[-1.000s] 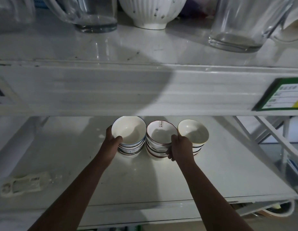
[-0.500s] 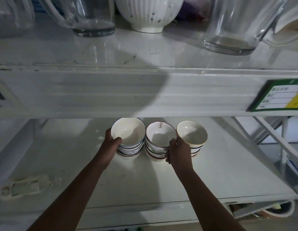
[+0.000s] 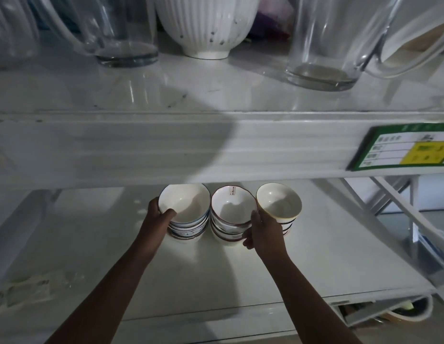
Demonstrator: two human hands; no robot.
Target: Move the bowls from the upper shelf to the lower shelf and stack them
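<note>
Three stacks of bowls are seen side by side on the lower shelf (image 3: 315, 256), towards its back edge and about midway along it. The left stack (image 3: 188, 227) is topped by a white bowl (image 3: 185, 202), whose near-left rim is pinched by the left hand (image 3: 158, 219): the thumb is laid inside the rim and the fingers are curled round the outside. The middle stack (image 3: 228, 229) is topped by a bowl with a dark red rim and a small label inside; it is touched on both sides by its neighbours.

The top bowl of the right stack (image 3: 288, 225) is a yellow-rimmed bowl (image 3: 279, 201), which is held tilted, its near-left side gripped by the right hand (image 3: 264, 232). The fingers are wrapped under and round the bowl; whether it is lifted clear of the bowls beneath cannot be told.

On the upper shelf (image 3: 216, 90), a ribbed white bowl (image 3: 206, 23) is set near the back, between a glass jug (image 3: 121, 28) on the left and a second jug (image 3: 332, 40) on the right. A green price tag (image 3: 402, 146) is fixed to the right end of that shelf's front edge. A blurred package (image 3: 22, 291) lies at the lower shelf's front-left corner.
</note>
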